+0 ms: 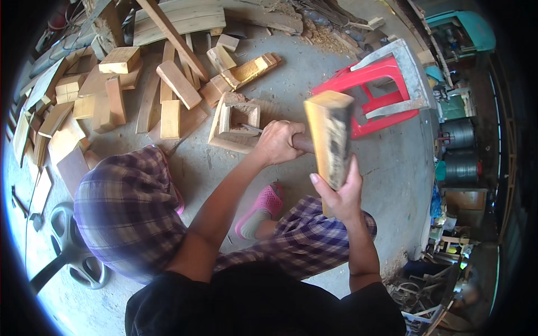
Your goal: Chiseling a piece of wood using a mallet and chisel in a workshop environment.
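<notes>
My right hand [344, 193] grips the lower part of a long wooden block [325, 134], thumb across its near face. The block stands upright, pale yellow on one side and dark and rough on the other. Closed in a fist, my left hand [278, 143] is wrapped round a brown rod-like handle [303, 143]. That handle runs behind the block, so its far end is hidden. Just past my left hand, a small square wooden frame [246, 116] sits on a flat board [227, 141] on the floor.
Many cut wood blocks [179, 84] lie scattered at the left and far left. A red plastic stool [386, 84] with a grey frame against it stands at the far right. Sawdust [325, 42] covers the far floor. A grey wheel-like base [75, 246] is near my left knee.
</notes>
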